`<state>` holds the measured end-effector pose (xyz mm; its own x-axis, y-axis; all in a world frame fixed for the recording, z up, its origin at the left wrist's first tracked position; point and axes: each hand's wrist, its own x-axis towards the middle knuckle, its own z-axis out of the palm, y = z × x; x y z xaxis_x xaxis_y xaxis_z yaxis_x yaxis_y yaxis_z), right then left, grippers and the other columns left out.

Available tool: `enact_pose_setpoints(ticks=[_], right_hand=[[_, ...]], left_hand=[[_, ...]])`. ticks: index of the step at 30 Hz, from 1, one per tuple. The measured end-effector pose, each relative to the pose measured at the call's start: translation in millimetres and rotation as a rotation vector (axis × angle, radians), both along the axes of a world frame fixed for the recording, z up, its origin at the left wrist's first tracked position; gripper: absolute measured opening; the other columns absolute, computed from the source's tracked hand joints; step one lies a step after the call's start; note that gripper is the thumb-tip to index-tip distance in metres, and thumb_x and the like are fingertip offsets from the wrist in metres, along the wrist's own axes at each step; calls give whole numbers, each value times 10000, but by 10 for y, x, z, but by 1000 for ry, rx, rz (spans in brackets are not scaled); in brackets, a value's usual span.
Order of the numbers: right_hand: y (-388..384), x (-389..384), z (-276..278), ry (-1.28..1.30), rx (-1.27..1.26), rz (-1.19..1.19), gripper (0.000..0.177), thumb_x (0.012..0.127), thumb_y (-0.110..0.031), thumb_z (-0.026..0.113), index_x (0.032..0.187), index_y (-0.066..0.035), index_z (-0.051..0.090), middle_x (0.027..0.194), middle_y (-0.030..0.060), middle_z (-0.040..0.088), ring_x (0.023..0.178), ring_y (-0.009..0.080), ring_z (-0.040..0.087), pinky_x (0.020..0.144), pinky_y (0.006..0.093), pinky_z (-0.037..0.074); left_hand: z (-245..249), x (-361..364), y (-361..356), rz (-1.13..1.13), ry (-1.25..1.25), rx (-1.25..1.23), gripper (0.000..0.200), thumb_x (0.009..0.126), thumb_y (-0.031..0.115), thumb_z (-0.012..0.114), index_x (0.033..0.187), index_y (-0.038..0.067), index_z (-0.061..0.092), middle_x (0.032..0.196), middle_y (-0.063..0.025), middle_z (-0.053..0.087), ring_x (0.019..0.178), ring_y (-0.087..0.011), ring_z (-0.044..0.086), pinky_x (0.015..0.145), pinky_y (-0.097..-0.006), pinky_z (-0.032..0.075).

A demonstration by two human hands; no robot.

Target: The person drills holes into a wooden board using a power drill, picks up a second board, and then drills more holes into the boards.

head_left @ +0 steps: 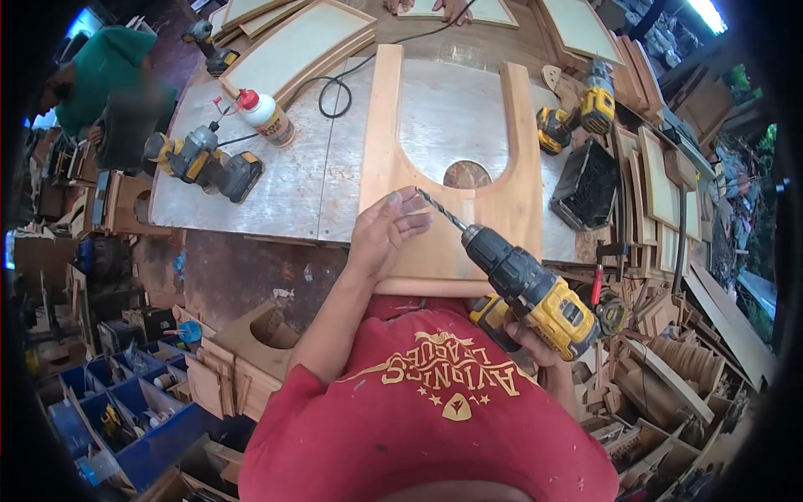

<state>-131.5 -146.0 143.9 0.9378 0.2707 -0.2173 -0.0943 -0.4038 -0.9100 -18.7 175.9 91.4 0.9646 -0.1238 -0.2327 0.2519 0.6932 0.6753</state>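
My right hand [537,345] is wrapped around the handle of a yellow and black cordless drill [535,284], held over my lap at the table edge. Its long twist drill bit [441,207] points up and left over a pale wooden panel [452,243] with a U-shaped cutout. Beside the tip of the bit is my left hand [386,230], its fingers stretched out and slightly curled, with the fingertips right at the bit. The panel lies on the worktable, its rounded near edge against my red shirt.
On the metal-topped table [326,176] are a glue bottle [266,119], a yellow power tool [205,163], another drill [595,100] and a black bin of screws [585,184]. Framed panels [301,42] lie at the back, near another person's hands [452,8]. A person in green [109,75] is at left.
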Motion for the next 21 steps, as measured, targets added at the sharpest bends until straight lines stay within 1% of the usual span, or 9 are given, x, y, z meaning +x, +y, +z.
enact_pose_setpoints(ticks=[5, 6, 8, 10, 13, 16, 17, 19, 21], right_hand=[[371, -23, -82, -17, 25, -57, 479, 825, -84, 789, 1270, -126, 617, 1081, 2, 681, 999, 190, 641, 888, 362, 511], [436, -19, -75, -4, 63, -85, 517, 831, -39, 799, 1296, -92, 579, 1024, 3, 665, 945, 155, 633, 852, 333, 520], [717, 108, 165, -244, -237, 18, 429, 797, -201, 794, 1215, -199, 695, 1190, -18, 724, 1111, 230, 676, 942, 407, 509], [921, 195, 308, -282, -192, -48, 411, 783, -214, 811, 1181, -187, 712, 1155, -7, 737, 1073, 230, 696, 919, 410, 523], [1076, 445, 516, -381, -420, 100, 341, 755, -183, 834, 1082, -139, 746, 1058, 39, 762, 953, 249, 734, 831, 378, 558], [1119, 454, 478, -318, -432, 126, 332, 741, -144, 820, 1059, -97, 738, 1011, 83, 753, 891, 275, 733, 768, 352, 558], [1219, 508, 511, -229, -348, 58, 332, 737, -143, 817, 1055, -88, 736, 996, 91, 749, 874, 280, 729, 756, 353, 554], [1249, 594, 522, -334, -453, 140, 321, 724, -139, 812, 1020, -54, 720, 941, 111, 728, 806, 286, 710, 714, 355, 541], [1272, 581, 539, -259, -467, 140, 309, 722, -136, 810, 1002, -49, 713, 932, 111, 724, 800, 287, 707, 710, 357, 541]], left_hand=[[-225, 257, 495, -139, 58, 17, 329, 1034, 241, 633, 1214, -32, 664, 1079, -163, 732, 975, -236, 723, 895, -411, 590], [-268, 307, 578, -35, 95, 64, 297, 1026, 214, 640, 1192, -29, 679, 1053, -158, 737, 957, -231, 724, 883, -399, 589], [-364, 403, 750, 168, 169, 164, 235, 1011, 160, 655, 1149, -23, 709, 1001, -147, 746, 921, -219, 727, 859, -375, 588], [-509, 481, 1025, 380, 61, 568, 300, 996, 143, 664, 1239, -35, 665, 1094, -165, 724, 1011, -253, 704, 932, -376, 552], [-541, 395, 1121, 421, -151, 1028, 487, 956, 175, 715, 1358, -56, 568, 1264, -200, 645, 1145, -300, 646, 1036, -400, 491], [-635, 217, 893, 190, -267, 1347, 696, 910, 144, 755, 1469, -95, 416, 1437, -225, 524, 1269, -277, 572, 1120, -408, 428], [-741, 192, 818, 170, -247, 1257, 731, 893, 159, 774, 1471, -96, 406, 1428, -238, 521, 1258, -296, 578, 1104, -416, 439], [-1003, 162, 668, 123, -214, 1080, 802, 860, 189, 813, 1474, -97, 384, 1410, -264, 516, 1236, -333, 591, 1071, -431, 461], [-931, 180, 585, 106, -140, 872, 826, 848, 181, 820, 1476, -109, 368, 1401, -274, 519, 1235, -337, 593, 1034, -423, 487]])
